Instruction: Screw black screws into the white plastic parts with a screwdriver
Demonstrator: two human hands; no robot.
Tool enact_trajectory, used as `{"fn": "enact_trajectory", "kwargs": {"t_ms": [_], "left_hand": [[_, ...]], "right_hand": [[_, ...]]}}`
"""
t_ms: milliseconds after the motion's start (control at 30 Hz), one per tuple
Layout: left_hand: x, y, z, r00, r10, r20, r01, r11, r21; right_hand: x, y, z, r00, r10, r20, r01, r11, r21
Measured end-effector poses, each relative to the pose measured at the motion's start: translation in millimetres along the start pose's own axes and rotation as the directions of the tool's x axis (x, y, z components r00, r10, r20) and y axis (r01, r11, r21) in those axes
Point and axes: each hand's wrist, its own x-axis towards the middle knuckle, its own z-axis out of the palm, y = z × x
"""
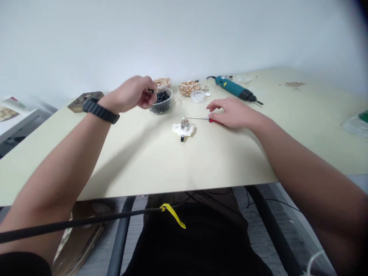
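Note:
My left hand [140,94] is closed at the rim of a clear tub of small black parts [163,96]. A small black piece [151,91] shows between its fingers; its exact kind is too small to make out. My right hand [231,112] rests on the table with its fingers curled over the red handle of a screwdriver [198,118], whose metal shaft points left. Just in front of the shaft's tip sits a white plastic part [188,131] with a round metal motor [184,123] on top. A short black piece [182,138] sticks out at its near side.
Two more clear tubs of small tan pieces [189,89] stand at the back, beside a small clear lid [197,96]. A teal electric screwdriver [234,88] lies back right. A dark flat box [83,101] is at left. A black cable with a yellow tie [174,214] crosses in front.

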Motion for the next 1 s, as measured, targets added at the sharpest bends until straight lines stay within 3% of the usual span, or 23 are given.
{"fn": "enact_trajectory", "kwargs": {"t_ms": [133, 233, 400, 533, 733, 800, 900, 1000], "left_hand": [[-50, -8, 33.8, 0.997, 0.032, 0.068, -0.029, 0.999, -0.039], [-71, -21, 56.8, 0.994, 0.058, 0.091, -0.05, 0.994, -0.092], [-71, -46, 75.1, 0.981, 0.129, 0.146, -0.106, 0.982, -0.153], [-70, -51, 81.6, 0.983, 0.111, 0.148, -0.075, 0.971, -0.226], [-72, -48, 100.9, 0.937, 0.075, 0.342, 0.045, 0.943, -0.33], [-70, -50, 107.3, 0.95, 0.088, 0.299, 0.02, 0.941, -0.339], [-66, -56, 110.7, 0.99, 0.095, 0.105, -0.063, 0.961, -0.27], [-60, -67, 104.8, 0.991, 0.099, -0.086, -0.114, 0.975, -0.19]], "right_hand": [[1, 5, -9, 0.993, 0.034, 0.117, -0.027, 0.998, -0.061], [1, 8, -11, 0.982, 0.038, 0.187, -0.011, 0.99, -0.141], [4, 16, -8, 0.981, 0.037, 0.189, -0.009, 0.989, -0.15], [5, 20, -4, 0.985, 0.012, 0.171, 0.014, 0.988, -0.152], [0, 5, -5, 0.996, 0.074, 0.058, -0.07, 0.995, -0.074], [-2, -2, -6, 0.996, 0.08, 0.034, -0.078, 0.996, -0.05], [-2, -9, -8, 0.995, 0.095, -0.014, -0.096, 0.994, -0.06], [-5, -17, -11, 0.995, 0.1, -0.027, -0.102, 0.991, -0.088]]}}
